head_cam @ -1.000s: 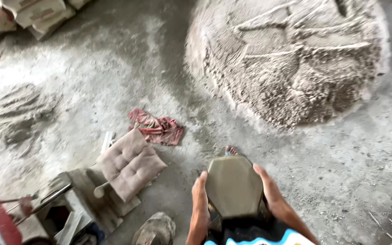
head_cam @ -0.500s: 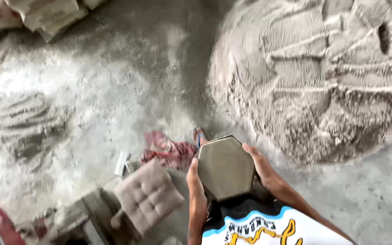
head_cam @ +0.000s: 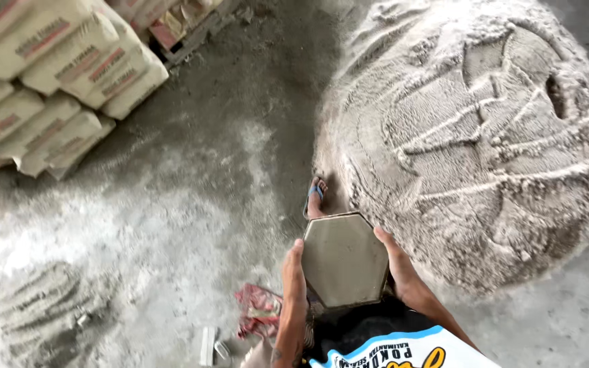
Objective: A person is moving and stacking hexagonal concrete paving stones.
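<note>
Stacked sacks (head_cam: 49,75) occupy the upper left corner of the head view. They are pale, cream-coloured, pillow-shaped bags laid flat in overlapping rows, each bearing a red band of print along its side. The stack rests on the grey concrete floor (head_cam: 240,136), with a low pallet edge (head_cam: 195,31) showing just behind it at the top.

A hexagonal mould (head_cam: 344,260) sits low in the centre of the frame, held in front of the person's body. It is grey and six-sided, with its flat face turned up towards the camera and filled level with grey mix. One corner points left and the opposite corner points right, so its widest line runs across the frame; flat edges lie at the far and near sides.

The left hand (head_cam: 294,276) presses flat against the mould's left side, fingers extended along the edge. The right hand (head_cam: 393,262) clasps the right side in the same way. Both hands are closed on the mould, carrying it between them.

A sandalled foot (head_cam: 315,197) stands just beyond the mould's far edge, at the foot of a large mound of grey sand mix (head_cam: 478,136) scored with tool marks. A red crumpled cloth (head_cam: 259,310) lies on the floor near the left wrist. A thin spread of pale powder (head_cam: 69,272) covers the floor at lower left.
</note>
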